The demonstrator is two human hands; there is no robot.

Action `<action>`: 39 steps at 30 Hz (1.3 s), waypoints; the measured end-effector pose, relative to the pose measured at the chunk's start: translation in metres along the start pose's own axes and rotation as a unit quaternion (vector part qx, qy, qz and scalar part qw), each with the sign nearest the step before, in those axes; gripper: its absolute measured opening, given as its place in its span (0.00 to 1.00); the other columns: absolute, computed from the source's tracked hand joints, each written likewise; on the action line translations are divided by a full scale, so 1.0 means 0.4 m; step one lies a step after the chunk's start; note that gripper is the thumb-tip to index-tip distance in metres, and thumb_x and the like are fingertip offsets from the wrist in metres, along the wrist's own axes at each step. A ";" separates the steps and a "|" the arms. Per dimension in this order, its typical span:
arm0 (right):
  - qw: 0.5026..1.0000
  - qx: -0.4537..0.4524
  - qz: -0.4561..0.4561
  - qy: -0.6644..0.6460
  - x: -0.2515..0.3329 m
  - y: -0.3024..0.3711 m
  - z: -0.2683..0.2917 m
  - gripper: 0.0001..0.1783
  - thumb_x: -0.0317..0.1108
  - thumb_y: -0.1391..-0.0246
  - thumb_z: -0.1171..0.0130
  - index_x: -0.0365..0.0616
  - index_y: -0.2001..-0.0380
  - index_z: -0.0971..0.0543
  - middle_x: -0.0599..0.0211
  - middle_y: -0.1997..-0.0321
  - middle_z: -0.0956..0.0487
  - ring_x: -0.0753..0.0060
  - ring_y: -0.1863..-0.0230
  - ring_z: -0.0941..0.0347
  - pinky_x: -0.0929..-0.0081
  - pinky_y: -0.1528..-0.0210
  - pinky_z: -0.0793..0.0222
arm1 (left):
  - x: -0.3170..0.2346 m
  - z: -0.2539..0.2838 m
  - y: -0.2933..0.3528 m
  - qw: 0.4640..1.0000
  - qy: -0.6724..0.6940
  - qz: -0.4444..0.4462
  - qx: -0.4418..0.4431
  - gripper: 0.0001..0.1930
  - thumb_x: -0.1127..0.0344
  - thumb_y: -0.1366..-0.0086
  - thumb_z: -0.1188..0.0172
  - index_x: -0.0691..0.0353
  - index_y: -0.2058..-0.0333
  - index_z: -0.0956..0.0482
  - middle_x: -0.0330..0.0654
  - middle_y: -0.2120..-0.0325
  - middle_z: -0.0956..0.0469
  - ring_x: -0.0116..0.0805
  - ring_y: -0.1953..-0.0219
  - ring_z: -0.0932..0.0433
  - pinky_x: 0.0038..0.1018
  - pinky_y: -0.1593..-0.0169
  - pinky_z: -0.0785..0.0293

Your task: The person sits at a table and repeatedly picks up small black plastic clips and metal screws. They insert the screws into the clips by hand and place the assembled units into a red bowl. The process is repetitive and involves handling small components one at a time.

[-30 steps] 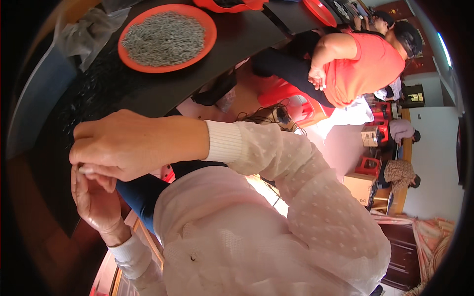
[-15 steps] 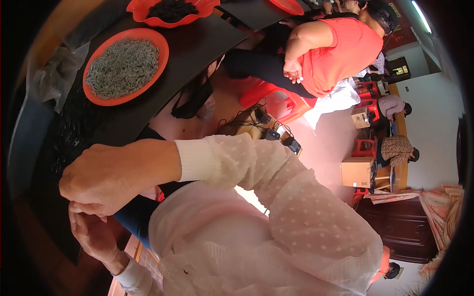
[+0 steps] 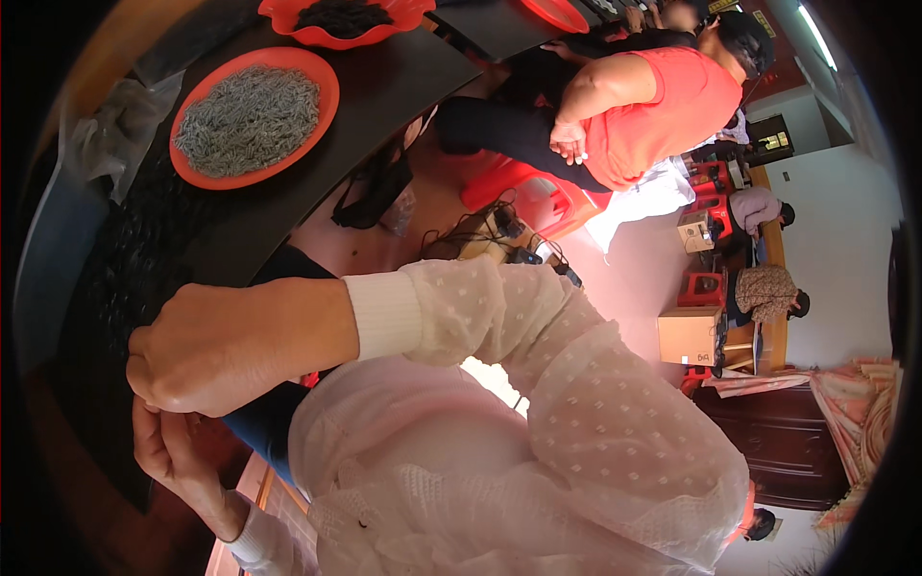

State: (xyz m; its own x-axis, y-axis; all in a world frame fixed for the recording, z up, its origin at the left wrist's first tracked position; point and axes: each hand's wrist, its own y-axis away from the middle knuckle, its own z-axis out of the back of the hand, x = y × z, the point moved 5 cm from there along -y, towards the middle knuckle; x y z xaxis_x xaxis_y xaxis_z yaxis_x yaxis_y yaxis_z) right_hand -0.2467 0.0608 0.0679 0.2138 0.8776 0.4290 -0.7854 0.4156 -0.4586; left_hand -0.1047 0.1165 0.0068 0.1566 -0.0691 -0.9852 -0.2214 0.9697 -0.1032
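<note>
My right hand (image 3: 235, 336), in a white dotted sleeve, is closed with its knuckles toward the camera. Below it, my left hand (image 3: 178, 456) has its fingers bent up against the underside of my right hand, closed in a pinch. Anything between the fingers is hidden or too small to make out. Both hands are over the left part of a black table (image 3: 384, 91), beside a scattered heap of small dark shiny pieces (image 3: 134, 250). Farther up, a round orange-red plate (image 3: 328, 91) holds a pile of small greyish pieces (image 3: 250, 120).
A red wavy-rimmed bowl (image 3: 413, 21) of dark pieces stands beyond the plate. Crumpled clear plastic (image 3: 120, 125) lies at the table's left. A co-worker in a red shirt (image 3: 663, 110) is near a red stool (image 3: 547, 206). Cables, a cardboard box (image 3: 690, 336) and other people are farther off.
My hands have shifted slightly right and stay together, the right one turned a little. The plate and bowl appear slightly higher and farther right in the view.
</note>
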 end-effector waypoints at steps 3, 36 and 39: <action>1.000 0.014 -0.001 -0.025 0.005 -0.014 -0.006 0.11 0.32 0.55 0.41 0.32 0.72 0.23 0.54 0.70 0.22 0.53 0.71 0.21 0.62 0.74 0.26 | 0.015 0.011 -0.001 0.998 0.062 -0.001 -0.005 0.08 0.72 0.35 0.49 0.68 0.61 0.22 0.29 0.80 0.30 0.14 0.76 0.38 0.14 0.71 0.44; 0.937 0.066 -0.275 0.207 -0.473 0.067 0.199 0.09 0.37 0.48 0.41 0.41 0.74 0.22 0.58 0.71 0.23 0.52 0.65 0.25 0.62 0.64 0.31 | 0.050 -0.016 -0.106 0.996 0.081 0.045 0.017 0.10 0.74 0.42 0.49 0.66 0.82 0.30 0.35 0.86 0.30 0.16 0.83 0.39 0.19 0.79 0.47; 0.933 0.059 -0.289 0.205 -0.461 0.060 0.204 0.10 0.38 0.47 0.43 0.42 0.71 0.23 0.56 0.68 0.22 0.50 0.63 0.25 0.56 0.62 0.30 | 0.053 -0.014 -0.105 0.995 0.082 0.054 0.011 0.09 0.74 0.42 0.49 0.66 0.82 0.30 0.35 0.86 0.30 0.17 0.83 0.39 0.19 0.79 0.47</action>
State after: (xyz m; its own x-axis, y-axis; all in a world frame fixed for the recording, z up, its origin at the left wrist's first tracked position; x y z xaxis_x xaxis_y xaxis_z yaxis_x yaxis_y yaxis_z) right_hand -0.3524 -0.1107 0.0413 0.8064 0.5433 0.2335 -0.5241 0.8395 -0.1432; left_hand -0.0976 0.0729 -0.0106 -0.0274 0.0006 -0.9996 -0.2080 0.9781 0.0063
